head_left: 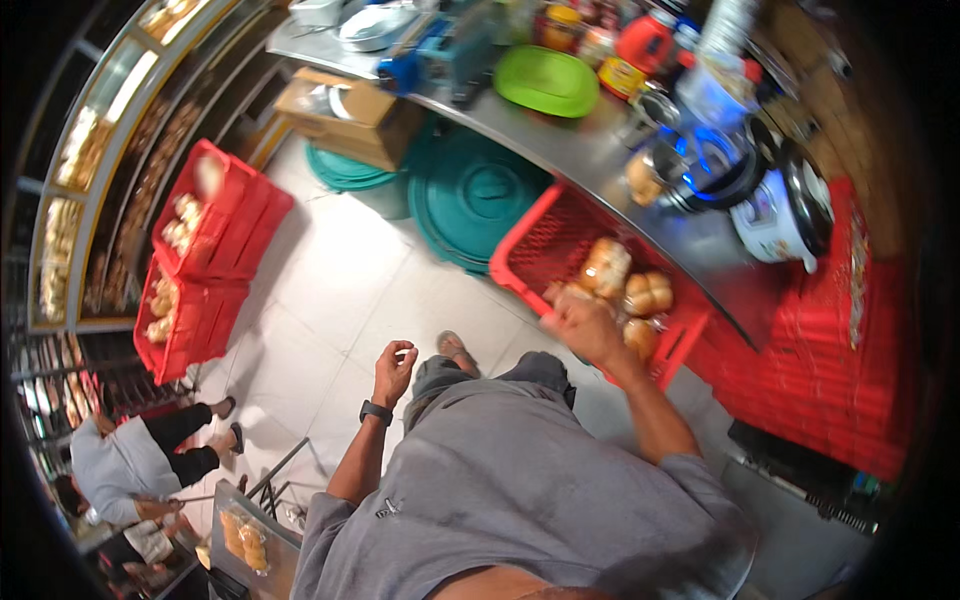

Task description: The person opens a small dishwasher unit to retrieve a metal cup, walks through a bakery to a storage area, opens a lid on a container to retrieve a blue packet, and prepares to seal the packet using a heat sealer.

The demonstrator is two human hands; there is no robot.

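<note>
My right hand (585,325) is inside the red crate (530,225) at the left end of its bagged bread rolls (606,268), fingers curled over a pack; its exact grip is partly hidden. More rounded rolls (647,294) lie beside it, in clear bags. My left hand (393,365), with a dark watch on the wrist, hangs empty above the tiled floor, its fingers loosely bent and apart.
A steel counter (545,140) holds a green tray (545,78), pots and jars. Teal lidded tubs (465,200) and a cardboard box (350,130) are ahead. Red crates (215,245) stand left by shelves. A person (125,460) is at lower left, near bagged rolls (245,540).
</note>
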